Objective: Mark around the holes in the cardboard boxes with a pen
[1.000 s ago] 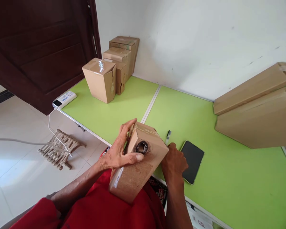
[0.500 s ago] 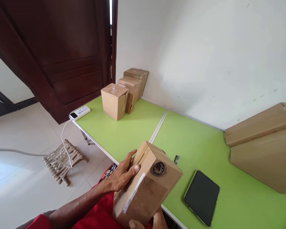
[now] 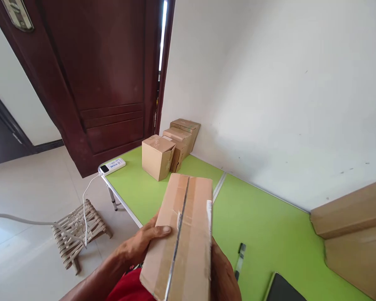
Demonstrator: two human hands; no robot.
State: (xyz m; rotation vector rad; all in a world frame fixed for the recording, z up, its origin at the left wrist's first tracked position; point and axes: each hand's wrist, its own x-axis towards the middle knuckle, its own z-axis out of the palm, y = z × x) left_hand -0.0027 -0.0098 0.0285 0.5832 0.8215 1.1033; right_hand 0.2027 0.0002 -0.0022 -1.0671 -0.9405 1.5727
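At the bottom centre of the frame, a brown cardboard box sealed with clear tape (image 3: 192, 242) is held up, tilted, between both hands. The left hand (image 3: 144, 240) grips it, thumb flat on the taped face and fingers along its left side; the right hand (image 3: 223, 276) presses against the right side, but its fingers are hidden, so I cannot tell how they are set. The slick tape under that thumb could let the box slip if either hand eased off. Lowered carelessly to the right, it might knock the slim clear pen with a black cap (image 3: 240, 260) or the flat black tablet (image 3: 283, 290), partly out of frame at the bottom.

The light-green tabletop (image 3: 257, 225), crossed by a pale seam, runs beyond. A low woven stool (image 3: 81, 238) stands lower left; large brown cartons (image 3: 360, 255) fill the lower right. Farther off, a white oblong device (image 3: 113, 166) and smaller brown cartons (image 3: 158, 159) sit before a dark red-brown panelled door (image 3: 109, 75) and a scuffed white wall (image 3: 269, 92).
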